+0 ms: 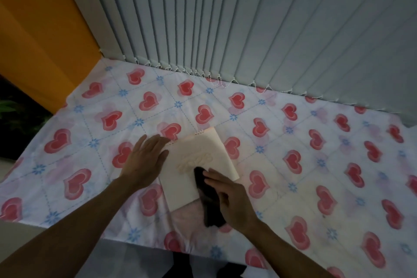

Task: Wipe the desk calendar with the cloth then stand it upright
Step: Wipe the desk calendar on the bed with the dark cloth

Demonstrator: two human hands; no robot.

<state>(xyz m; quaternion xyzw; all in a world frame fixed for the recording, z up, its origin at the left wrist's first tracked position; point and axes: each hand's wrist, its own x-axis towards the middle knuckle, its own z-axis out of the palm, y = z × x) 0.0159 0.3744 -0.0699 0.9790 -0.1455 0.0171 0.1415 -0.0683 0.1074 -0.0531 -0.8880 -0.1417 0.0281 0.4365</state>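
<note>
Dark cloth (206,196) under right hand (230,198); left hand (144,160) seemingly steadies flat calendar (198,158).

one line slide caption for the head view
Left hand steadies a flat desk calendar while the right hand wipes it with a dark cloth.

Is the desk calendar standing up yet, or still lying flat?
Lying flat. The desk calendar rests face-up on the heart-print tablecloth, left hand pressing its edge while the right hand wipes it with the dark cloth.
</note>
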